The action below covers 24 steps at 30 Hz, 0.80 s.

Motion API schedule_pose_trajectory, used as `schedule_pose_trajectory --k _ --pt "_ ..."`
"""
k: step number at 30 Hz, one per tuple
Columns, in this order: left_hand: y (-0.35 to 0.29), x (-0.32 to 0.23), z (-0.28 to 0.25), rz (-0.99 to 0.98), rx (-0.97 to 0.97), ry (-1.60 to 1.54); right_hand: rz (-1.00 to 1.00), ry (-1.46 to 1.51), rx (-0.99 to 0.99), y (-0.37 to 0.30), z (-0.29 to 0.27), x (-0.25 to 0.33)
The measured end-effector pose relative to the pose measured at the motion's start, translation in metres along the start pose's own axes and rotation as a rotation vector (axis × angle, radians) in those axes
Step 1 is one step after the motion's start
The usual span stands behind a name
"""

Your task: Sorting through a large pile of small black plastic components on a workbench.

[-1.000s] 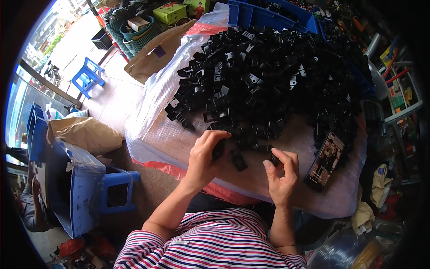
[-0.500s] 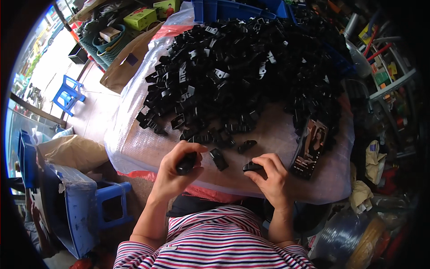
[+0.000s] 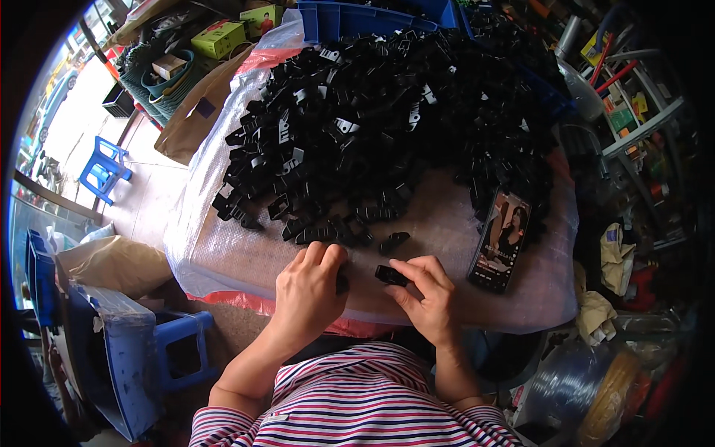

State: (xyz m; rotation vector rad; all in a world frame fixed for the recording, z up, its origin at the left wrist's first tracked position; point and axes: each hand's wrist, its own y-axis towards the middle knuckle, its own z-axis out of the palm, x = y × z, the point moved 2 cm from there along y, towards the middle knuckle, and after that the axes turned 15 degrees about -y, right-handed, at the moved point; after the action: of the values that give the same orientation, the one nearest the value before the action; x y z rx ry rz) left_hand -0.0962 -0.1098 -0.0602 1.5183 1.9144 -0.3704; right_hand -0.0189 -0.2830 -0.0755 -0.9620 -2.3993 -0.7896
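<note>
At the table's near edge my right hand (image 3: 427, 296) pinches a small black plastic part (image 3: 390, 275) between thumb and fingertips, its boxy end pointing left. To its left, my left hand (image 3: 311, 289) is turned back-up with its fingers curled down. A dark piece (image 3: 342, 282) shows at the edge of its fingers, mostly hidden by the hand. Just beyond both hands lies a loose black plastic part (image 3: 394, 242). A large heap of similar black parts (image 3: 387, 134) covers the far side of the plastic-covered table (image 3: 439, 201).
A phone playing a video (image 3: 500, 240) lies right of my right hand. Behind the heap stands a blue crate (image 3: 365, 21). Blue stools (image 3: 182, 350) stand left of the table. A spool of clear tubing (image 3: 570, 391) sits at the lower right, below a metal rack (image 3: 644, 134).
My left hand has rolled over to back-up, moving right. My right hand has shifted left with its part. The loose part formerly between them no longer shows. The whole view has shifted slightly.
</note>
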Motion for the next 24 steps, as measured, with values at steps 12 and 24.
schedule_pose_trajectory --k 12,24 --pt "-0.012 0.017 0.016 -0.126 -0.094 -1.380 0.037 0.340 -0.129 0.011 0.008 0.028" --pt "-0.037 0.016 0.031 -0.079 -0.258 -1.526 0.093 0.747 0.128 -0.011 0.035 0.027"
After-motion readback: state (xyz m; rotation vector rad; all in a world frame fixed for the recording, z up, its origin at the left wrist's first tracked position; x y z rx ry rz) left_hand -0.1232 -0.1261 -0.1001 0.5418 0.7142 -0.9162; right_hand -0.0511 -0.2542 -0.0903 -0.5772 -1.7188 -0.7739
